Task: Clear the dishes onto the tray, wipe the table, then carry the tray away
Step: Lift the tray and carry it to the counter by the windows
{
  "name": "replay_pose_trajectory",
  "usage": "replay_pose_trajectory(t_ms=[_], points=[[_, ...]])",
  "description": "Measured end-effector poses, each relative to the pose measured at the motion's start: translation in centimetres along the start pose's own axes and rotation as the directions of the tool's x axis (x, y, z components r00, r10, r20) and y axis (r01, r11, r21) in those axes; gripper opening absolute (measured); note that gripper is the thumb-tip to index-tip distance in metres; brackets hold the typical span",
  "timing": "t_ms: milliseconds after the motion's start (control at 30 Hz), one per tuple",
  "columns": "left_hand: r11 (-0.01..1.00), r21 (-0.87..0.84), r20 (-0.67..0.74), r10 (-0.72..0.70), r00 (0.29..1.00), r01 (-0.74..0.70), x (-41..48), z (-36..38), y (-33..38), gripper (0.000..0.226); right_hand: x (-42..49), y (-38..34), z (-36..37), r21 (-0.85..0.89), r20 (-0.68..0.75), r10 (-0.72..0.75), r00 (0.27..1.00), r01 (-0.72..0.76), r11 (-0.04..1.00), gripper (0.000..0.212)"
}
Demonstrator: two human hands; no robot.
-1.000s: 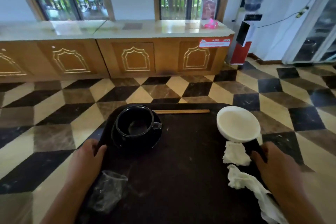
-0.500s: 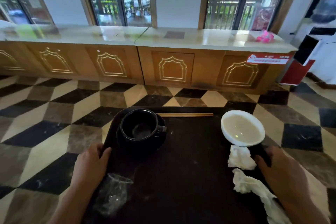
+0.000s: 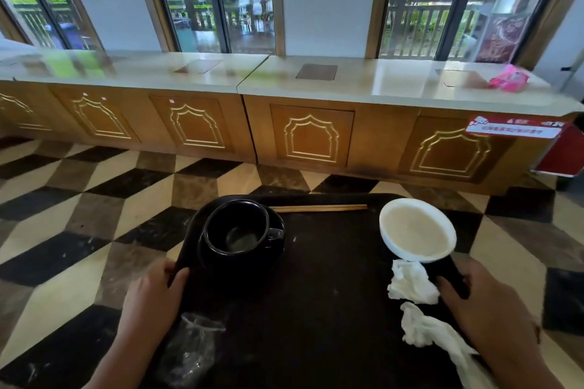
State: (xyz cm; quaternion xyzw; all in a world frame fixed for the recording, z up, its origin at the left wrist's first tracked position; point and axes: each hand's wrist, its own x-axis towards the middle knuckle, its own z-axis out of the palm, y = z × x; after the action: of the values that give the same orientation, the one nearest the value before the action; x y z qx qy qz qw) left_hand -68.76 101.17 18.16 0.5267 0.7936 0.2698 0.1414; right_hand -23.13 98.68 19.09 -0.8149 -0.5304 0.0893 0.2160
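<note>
I hold a black tray (image 3: pixel 325 287) in front of me, above the floor. My left hand (image 3: pixel 151 297) grips its left edge and my right hand (image 3: pixel 493 306) grips its right edge. On the tray stand a black cup (image 3: pixel 237 230) on a black saucer (image 3: pixel 278 249) at the left, wooden chopsticks (image 3: pixel 319 208) along the far edge, and a white bowl (image 3: pixel 417 229) at the right. A crumpled clear plastic cup (image 3: pixel 189 350) lies near my left hand. Two white crumpled napkins (image 3: pixel 410 283) lie beside my right hand.
A long wooden counter (image 3: pixel 309 136) with a pale glossy top runs across the room ahead, under tall windows. A pink packet (image 3: pixel 508 79) lies on its right end. The floor (image 3: pixel 79 230) is checkered black, brown and cream tile. A red stand (image 3: pixel 562 155) is at far right.
The view has swung left along the counter and tilted up; the counter looks closer. Both hands keep the same hold on the tray, and the things on it have not shifted.
</note>
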Motion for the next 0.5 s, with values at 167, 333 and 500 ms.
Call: replay_pose_trajectory(t_ms=[167,333,500], points=[[1.000,-0.023,0.005,-0.016,1.000,0.016,6.5,3.5,5.0,0.018,9.6,-1.2,1.0,0.023,0.042,0.024,0.999,-0.025,0.999,0.026],[0.999,-0.033,0.055,-0.020,0.998,0.022,14.0,6.9,9.5,0.016,18.5,-2.1,2.6,0.003,0.045,0.040,0.998,-0.040,0.999,0.028],[0.998,-0.058,0.065,-0.003,0.998,0.007,23.1,11.5,13.3,0.014,27.6,-3.8,5.7,0.008,-0.003,0.055,0.998,-0.055,0.998,0.029]])
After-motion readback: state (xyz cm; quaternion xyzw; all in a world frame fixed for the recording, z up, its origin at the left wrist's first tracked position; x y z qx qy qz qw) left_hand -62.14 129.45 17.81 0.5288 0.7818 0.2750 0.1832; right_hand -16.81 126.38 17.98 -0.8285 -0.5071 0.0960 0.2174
